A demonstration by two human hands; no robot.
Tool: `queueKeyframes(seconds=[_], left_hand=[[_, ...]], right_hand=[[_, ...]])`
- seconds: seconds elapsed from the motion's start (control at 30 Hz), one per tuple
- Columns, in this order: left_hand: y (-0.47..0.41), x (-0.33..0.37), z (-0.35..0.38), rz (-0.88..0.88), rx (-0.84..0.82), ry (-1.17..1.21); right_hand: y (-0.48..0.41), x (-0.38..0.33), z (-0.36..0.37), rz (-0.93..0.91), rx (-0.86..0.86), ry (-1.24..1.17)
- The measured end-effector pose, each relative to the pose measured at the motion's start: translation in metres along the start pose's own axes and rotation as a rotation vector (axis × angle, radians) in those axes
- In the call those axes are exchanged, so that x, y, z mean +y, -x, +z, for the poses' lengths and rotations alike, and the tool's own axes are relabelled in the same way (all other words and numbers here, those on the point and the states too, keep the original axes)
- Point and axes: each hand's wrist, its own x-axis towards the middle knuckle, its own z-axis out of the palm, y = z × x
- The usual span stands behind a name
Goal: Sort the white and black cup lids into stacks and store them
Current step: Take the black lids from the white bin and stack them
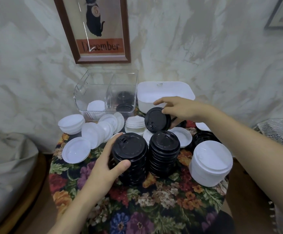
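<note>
Two black lid stacks stand side by side mid-table on the floral cloth. Left hand grasps the left black stack, thumb across the front, fingers round the far side. Right hand pinches a tilted black lid by its rim, above and behind the right black stack; may be several nested, cannot tell. White lid stack stands near the right edge. Loose white lids lie scattered rear left. Clear two-bay bin at the back: white lid in left bay, black lids in right bay. White tub just beside it, right.
</note>
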Motion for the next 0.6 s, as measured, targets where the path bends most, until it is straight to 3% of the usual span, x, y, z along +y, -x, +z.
queueKeyframes(seconds=[0.2,0.4,0.6], left_hand=[[0.000,-0.003,0.000,-0.001,-0.003,0.000],[0.000,-0.001,0.001,-0.005,-0.004,0.025],[0.000,-0.001,0.001,-0.001,-0.004,0.031]], right_hand=[[-0.015,0.002,0.008,0.064,-0.009,0.139],[-0.015,0.002,0.011,0.024,-0.160,0.464],[-0.019,0.002,0.012,-0.027,-0.060,0.485]])
